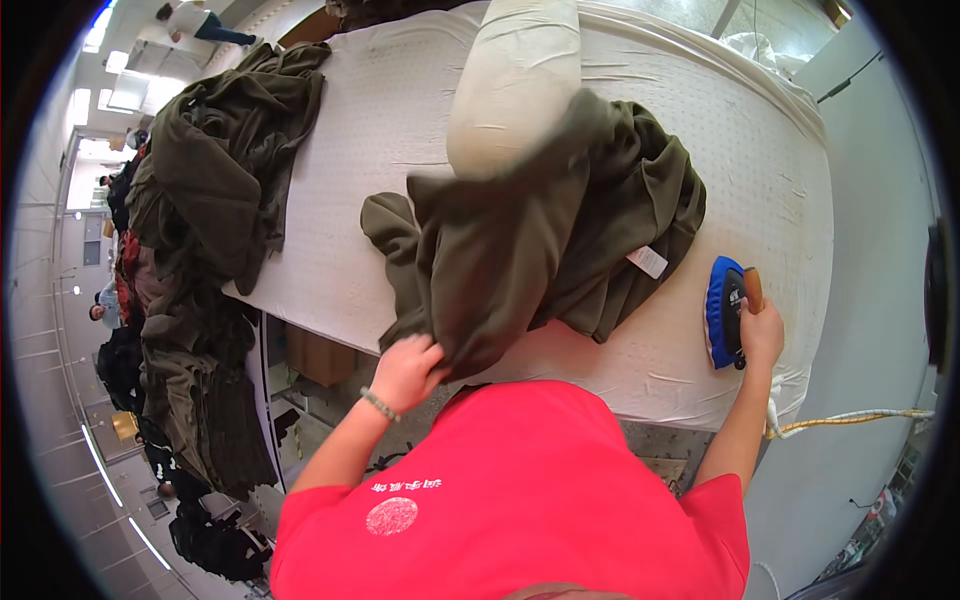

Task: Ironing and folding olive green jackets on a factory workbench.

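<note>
At frame centre the left hand (pixel 405 372) has its fingers closed on the hem of the olive garment (pixel 540 235) draped over the padded form (pixel 515 80), while the right hand (pixel 762 335) grips the blue iron (pixel 724 310) on the desk (pixel 390 110); cloth wants pulling taut.

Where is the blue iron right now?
In the head view, the blue iron stands on the white padded table at the person's right, gripped by the right hand, just right of the olive garment.

Red short-sleeved shirt (pixel 520 480) with white chest print, beaded bracelet (pixel 379 404) on left wrist.
</note>
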A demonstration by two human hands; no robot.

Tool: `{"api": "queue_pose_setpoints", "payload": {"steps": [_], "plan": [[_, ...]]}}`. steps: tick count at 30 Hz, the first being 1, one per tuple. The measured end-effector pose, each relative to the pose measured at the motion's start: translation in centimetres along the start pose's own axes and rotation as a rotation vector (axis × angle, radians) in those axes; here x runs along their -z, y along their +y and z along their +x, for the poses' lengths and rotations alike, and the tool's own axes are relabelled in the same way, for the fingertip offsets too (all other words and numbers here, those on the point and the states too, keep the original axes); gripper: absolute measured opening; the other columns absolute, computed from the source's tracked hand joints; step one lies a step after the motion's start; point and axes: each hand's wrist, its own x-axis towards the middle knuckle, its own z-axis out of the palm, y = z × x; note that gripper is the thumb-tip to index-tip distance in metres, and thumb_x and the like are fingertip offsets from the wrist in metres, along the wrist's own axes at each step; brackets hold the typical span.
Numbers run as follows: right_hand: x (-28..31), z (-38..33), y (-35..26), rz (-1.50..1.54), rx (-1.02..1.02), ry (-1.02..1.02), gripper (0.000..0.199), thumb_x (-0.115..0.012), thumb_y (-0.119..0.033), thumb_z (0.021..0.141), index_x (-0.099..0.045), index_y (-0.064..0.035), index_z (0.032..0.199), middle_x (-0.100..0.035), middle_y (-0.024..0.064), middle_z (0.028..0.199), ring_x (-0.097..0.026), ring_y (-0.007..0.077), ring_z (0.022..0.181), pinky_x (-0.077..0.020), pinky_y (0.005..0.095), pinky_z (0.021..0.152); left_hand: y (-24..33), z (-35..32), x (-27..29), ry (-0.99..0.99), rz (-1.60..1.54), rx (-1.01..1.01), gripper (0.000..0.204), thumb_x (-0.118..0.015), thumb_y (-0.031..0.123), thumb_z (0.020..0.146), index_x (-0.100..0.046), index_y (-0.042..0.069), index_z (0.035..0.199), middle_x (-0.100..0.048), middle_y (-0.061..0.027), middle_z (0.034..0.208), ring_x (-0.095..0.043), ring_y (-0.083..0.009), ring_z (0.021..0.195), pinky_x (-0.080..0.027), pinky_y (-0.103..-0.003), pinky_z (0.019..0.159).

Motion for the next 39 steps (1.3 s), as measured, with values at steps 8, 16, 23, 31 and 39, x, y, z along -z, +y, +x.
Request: {"api": "queue_pose_setpoints", "payload": {"steps": [8, 16, 23, 31, 39], "plan": [[2.0, -0.8, -8.8, 0.036, 0.546, 0.318, 0.056, -0.066, -0.017, 0.088, -0.051, -0.0084, 0.142, -0.058, 0.017, 0.133, -0.055, 0.0355, 0.125, -0.0456, 0.0437, 0.103, -6.1, 5.4, 3.7, 0.602, -0.516, 0.388, 0.068, -0.079, 0.023, 0.085, -0.048, 0.003, 0.142, -0.061, -0.0121, 0.134, -0.058, -0.0235, 0.12, -0.046, -0.037, 0.101], [-1.4, 0.8, -24.3, -0.007, 1.247, 0.263, 0.06, -0.066, -0.003, 0.073, -0.056, -0.0051, 0.132, -0.052, 0.0153, 0.144, -0.044, 0.0319, 0.14, -0.0341, 0.0441, 0.118, -9.6, 17.7, 1.7, -0.222, -0.903, 0.748, 0.085, -0.081, 0.043, 0.083, -0.048, -0.01, 0.14, -0.067, -0.0173, 0.124, -0.064, -0.0241, 0.115, -0.048, -0.031, 0.1], [1.1, -1.6, -23.0, 0.128, 1.387, 0.222, 0.036, -0.07, -0.004, 0.068, -0.062, -0.003, 0.102, -0.058, 0.0127, 0.137, -0.046, 0.032, 0.138, -0.0337, 0.0484, 0.118, -10.7, 16.8, -3.2, 0.227, -0.48, 0.697, 0.075, -0.083, 0.053, 0.076, -0.067, -0.007, 0.118, -0.071, -0.0087, 0.101, -0.064, -0.0184, 0.088, -0.052, -0.031, 0.084], [12.4, -9.5, -15.5, 0.633, 1.26, -0.05, 0.024, -0.07, -0.002, 0.068, -0.061, -0.0016, 0.09, -0.072, 0.0107, 0.107, -0.061, 0.0314, 0.123, -0.034, 0.0521, 0.117, -3.6, 9.3, 6.0, 0.153, -0.785, 0.276, 0.034, -0.075, 0.031, 0.09, -0.072, -0.002, 0.096, -0.069, -0.0089, 0.11, -0.062, -0.0151, 0.093, -0.049, -0.029, 0.084], [7.2, -10.7, -13.9, 0.311, 1.219, -0.364, 0.044, -0.072, -0.015, 0.082, -0.062, -0.003, 0.122, -0.067, 0.0138, 0.124, -0.054, 0.033, 0.13, -0.0324, 0.0473, 0.117, -3.5, -4.8, 14.7, 0.549, -1.596, 0.183, 0.01, -0.059, 0.012, 0.099, -0.063, 0.004, 0.095, -0.067, -0.0033, 0.103, -0.061, -0.0114, 0.092, -0.047, -0.026, 0.09]]}}
